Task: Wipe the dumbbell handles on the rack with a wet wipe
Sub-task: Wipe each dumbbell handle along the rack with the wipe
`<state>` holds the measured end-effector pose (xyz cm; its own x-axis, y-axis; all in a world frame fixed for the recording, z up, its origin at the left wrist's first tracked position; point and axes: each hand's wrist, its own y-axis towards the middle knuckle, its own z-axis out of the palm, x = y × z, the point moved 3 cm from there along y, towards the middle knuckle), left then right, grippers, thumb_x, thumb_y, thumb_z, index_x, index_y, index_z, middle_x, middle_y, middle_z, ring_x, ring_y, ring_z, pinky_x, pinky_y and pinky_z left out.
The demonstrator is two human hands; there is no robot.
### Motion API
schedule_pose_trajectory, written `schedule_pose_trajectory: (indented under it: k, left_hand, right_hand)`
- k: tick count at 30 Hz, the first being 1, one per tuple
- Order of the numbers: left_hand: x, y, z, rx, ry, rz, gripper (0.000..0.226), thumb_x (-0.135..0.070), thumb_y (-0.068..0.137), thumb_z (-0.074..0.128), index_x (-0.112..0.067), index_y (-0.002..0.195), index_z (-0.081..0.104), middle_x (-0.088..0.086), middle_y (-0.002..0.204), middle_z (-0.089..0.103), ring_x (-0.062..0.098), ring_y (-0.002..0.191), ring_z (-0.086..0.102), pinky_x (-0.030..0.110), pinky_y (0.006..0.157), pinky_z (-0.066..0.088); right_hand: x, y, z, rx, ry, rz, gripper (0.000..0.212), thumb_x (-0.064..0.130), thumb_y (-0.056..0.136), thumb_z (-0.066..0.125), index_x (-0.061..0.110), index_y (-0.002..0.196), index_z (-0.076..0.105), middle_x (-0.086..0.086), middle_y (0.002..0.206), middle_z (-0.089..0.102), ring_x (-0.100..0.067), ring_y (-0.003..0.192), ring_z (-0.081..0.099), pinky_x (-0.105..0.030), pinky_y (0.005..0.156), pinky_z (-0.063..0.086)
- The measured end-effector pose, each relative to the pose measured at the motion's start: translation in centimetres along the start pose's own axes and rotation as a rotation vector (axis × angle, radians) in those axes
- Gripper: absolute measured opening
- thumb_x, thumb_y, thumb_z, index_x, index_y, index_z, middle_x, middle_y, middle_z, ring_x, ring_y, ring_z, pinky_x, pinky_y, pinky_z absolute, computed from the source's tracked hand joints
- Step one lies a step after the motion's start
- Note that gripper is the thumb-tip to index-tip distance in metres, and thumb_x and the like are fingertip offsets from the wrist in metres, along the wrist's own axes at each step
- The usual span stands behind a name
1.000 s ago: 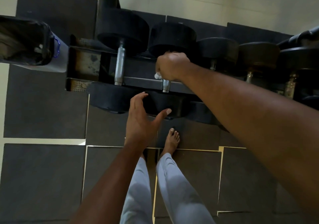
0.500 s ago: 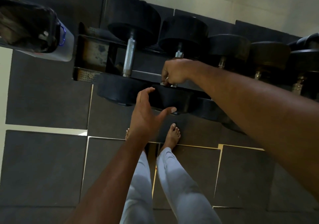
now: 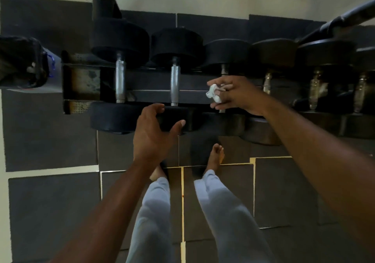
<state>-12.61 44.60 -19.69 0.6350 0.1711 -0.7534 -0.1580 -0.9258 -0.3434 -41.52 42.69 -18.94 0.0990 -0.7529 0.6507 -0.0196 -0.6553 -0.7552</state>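
Observation:
A row of black dumbbells lies across the rack, each with a metal handle. The first handle and second handle are bare. My right hand holds a crumpled white wet wipe over the third handle, most of which is hidden under the hand. My left hand hovers with spread, relaxed fingers by the near weight of the second dumbbell, holding nothing. More brass-toned handles follow to the right.
A bin lined with a dark bag stands left of the rack. My bare feet stand on dark floor mats close to the rack's front. A black bar slants at the upper right.
My right hand left the second handle and moved right to the third one, the wipe now showing between its fingers. The left hand stayed near the second dumbbell's front weight.

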Motion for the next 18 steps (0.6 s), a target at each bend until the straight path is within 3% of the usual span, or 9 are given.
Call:
schedule_pose_trajectory:
  k: [3, 8, 12, 15, 18]
  left_hand:
    - [-3.6, -0.1, 2.1, -0.007, 0.028, 0.081, 0.054, -0.053, 0.088, 0.082, -0.032, 0.129, 0.053, -0.016, 0.12, 0.057, 0.006, 0.108, 0.063, 0.039, 0.083, 0.062]
    - [-7.4, -0.3, 8.1, 0.047, 0.009, 0.133, 0.047, -0.045, 0.09, 0.082, -0.026, 0.127, 0.058, -0.012, 0.115, 0.061, 0.006, 0.097, 0.063, 0.033, 0.077, 0.06]
    - [-7.7, -0.7, 12.0, 0.08, -0.021, 0.058, 0.061, -0.047, 0.084, 0.088, -0.026, 0.132, 0.056, -0.011, 0.123, 0.057, 0.007, 0.109, 0.061, 0.034, 0.089, 0.06]
    - [-7.0, -1.5, 13.3, 0.027, 0.022, 0.064, 0.064, -0.045, 0.079, 0.092, -0.022, 0.128, 0.058, -0.008, 0.122, 0.055, 0.012, 0.11, 0.061, 0.038, 0.093, 0.06]
    - [-6.1, -2.3, 13.6, -0.027, 0.033, 0.032, 0.063, -0.043, 0.078, 0.093, -0.019, 0.125, 0.059, -0.006, 0.12, 0.054, 0.012, 0.105, 0.062, 0.033, 0.091, 0.06]
  right_hand:
    - [-1.6, -1.0, -3.3, -0.046, 0.121, 0.04, 0.029, -0.007, 0.105, 0.055, -0.001, 0.129, 0.069, -0.027, 0.124, 0.07, -0.038, 0.1, 0.078, -0.035, 0.081, 0.067]
    - [-3.2, -1.0, -6.4, -0.05, 0.146, 0.04, 0.024, 0.004, 0.102, 0.065, 0.001, 0.125, 0.072, -0.02, 0.116, 0.076, -0.027, 0.102, 0.079, -0.036, 0.091, 0.064]
    - [-4.6, 0.3, -7.2, -0.158, -0.261, -0.187, 0.037, 0.001, 0.084, 0.085, 0.006, 0.12, 0.079, -0.006, 0.108, 0.079, -0.002, 0.087, 0.073, -0.021, 0.08, 0.058]
    - [-5.0, 1.0, -6.2, -0.167, -0.477, -0.29, 0.034, 0.014, 0.083, 0.089, 0.018, 0.115, 0.083, 0.001, 0.112, 0.08, -0.007, 0.099, 0.073, -0.025, 0.089, 0.057]
    - [-5.4, 1.4, -4.9, -0.15, -0.696, -0.416, 0.026, 0.032, 0.088, 0.086, 0.033, 0.114, 0.082, 0.01, 0.108, 0.08, -0.008, 0.096, 0.072, -0.035, 0.085, 0.058]
